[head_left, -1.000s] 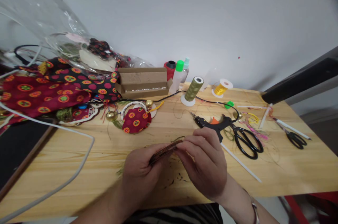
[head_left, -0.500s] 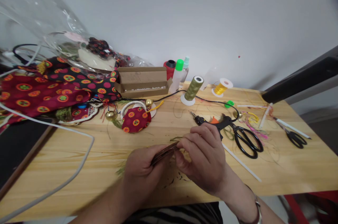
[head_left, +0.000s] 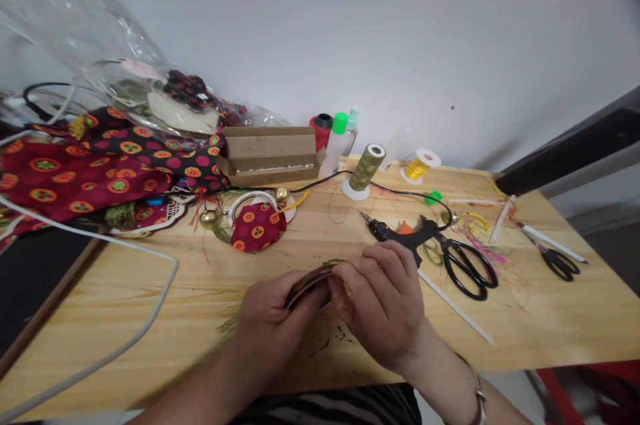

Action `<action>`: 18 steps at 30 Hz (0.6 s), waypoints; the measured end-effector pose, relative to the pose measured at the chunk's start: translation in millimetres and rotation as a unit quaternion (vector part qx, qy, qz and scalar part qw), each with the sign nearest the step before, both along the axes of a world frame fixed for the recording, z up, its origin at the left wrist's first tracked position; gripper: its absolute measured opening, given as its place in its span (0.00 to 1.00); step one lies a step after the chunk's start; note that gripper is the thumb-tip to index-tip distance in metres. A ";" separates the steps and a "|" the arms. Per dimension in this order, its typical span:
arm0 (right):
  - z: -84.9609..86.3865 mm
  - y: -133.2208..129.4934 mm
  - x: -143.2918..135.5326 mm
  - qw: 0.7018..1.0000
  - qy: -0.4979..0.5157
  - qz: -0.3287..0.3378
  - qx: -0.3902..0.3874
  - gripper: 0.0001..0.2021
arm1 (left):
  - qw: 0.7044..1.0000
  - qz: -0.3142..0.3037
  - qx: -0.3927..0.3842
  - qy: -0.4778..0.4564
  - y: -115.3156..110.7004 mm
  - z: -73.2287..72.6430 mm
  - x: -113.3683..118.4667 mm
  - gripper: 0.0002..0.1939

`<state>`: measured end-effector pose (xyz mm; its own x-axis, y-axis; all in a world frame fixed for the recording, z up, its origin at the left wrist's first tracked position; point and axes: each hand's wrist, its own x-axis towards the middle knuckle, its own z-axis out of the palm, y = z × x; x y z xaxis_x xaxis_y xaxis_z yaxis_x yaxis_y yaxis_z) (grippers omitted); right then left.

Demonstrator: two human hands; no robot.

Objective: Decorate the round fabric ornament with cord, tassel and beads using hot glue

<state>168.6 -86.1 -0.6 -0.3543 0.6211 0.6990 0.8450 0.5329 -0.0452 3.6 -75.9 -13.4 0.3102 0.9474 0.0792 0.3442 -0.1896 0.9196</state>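
Note:
My left hand (head_left: 270, 315) is closed around a thin, flat brown piece with a curved edge (head_left: 306, 283), held edge-on above the table. At the piece's right end, my right hand (head_left: 383, 301) is closed in a pinch; its fingertips touch the edge, and anything finer between them is hidden. Green strands (head_left: 229, 321) stick out to the left behind my left hand. A bit of green cord (head_left: 334, 263) shows just beyond the piece. Below the hands, small dark scraps (head_left: 330, 343) lie on the wood.
Beyond my right hand lie a black glue gun (head_left: 395, 233) and black-handled scissors (head_left: 467, 268). A white stick (head_left: 457, 308) rests nearby. A green thread spool (head_left: 367, 168), a cardboard box (head_left: 273, 155) and a patterned round pouch (head_left: 257, 228) stand or lie farther back. A white cable (head_left: 165, 291) crosses the left side.
The brown piece has tilted slightly, so more of its curved edge and face shows. My right hand has shifted a little left and down, still pinching at its end.

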 end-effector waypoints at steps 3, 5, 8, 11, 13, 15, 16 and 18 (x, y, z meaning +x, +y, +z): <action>1.4 -0.3 -0.1 0.996 0.072 0.023 -0.048 0.04 | 0.999 0.009 -0.023 -0.028 1.1 3.4 1.6 0.10; 1.8 -0.9 0.5 0.989 0.115 0.038 -0.081 0.04 | 0.998 0.007 -0.036 -0.042 1.4 4.4 2.3 0.10; 1.4 -0.9 1.9 0.985 0.147 0.033 -0.088 0.05 | 0.996 0.002 -0.060 -0.065 1.1 3.8 1.9 0.10; 3.1 -0.1 4.4 0.983 0.159 0.023 -0.089 0.07 | 0.993 -0.004 -0.079 -0.082 0.8 1.3 0.6 0.11; 6.2 0.5 6.7 0.981 0.160 0.040 -0.105 0.11 | 0.993 -0.005 -0.084 -0.083 0.5 -0.2 -0.1 0.11; 9.8 1.6 9.1 0.979 0.145 0.064 -0.129 0.17 | 0.993 -0.006 -0.088 -0.074 0.2 -0.7 -0.4 0.12; 11.4 2.4 10.0 0.978 0.131 0.075 -0.142 0.18 | 0.994 -0.007 -0.088 -0.069 0.1 -0.5 -0.4 0.12; 13.9 4.9 11.1 0.978 0.103 0.084 -0.160 0.18 | 0.994 -0.010 -0.087 -0.058 0.0 0.6 0.0 0.12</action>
<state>179.7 -81.2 13.3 -0.3421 0.7651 0.5456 0.7015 0.5942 -0.3934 3.6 -75.9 -12.8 0.3269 0.9438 -0.0494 0.2319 -0.0294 0.9723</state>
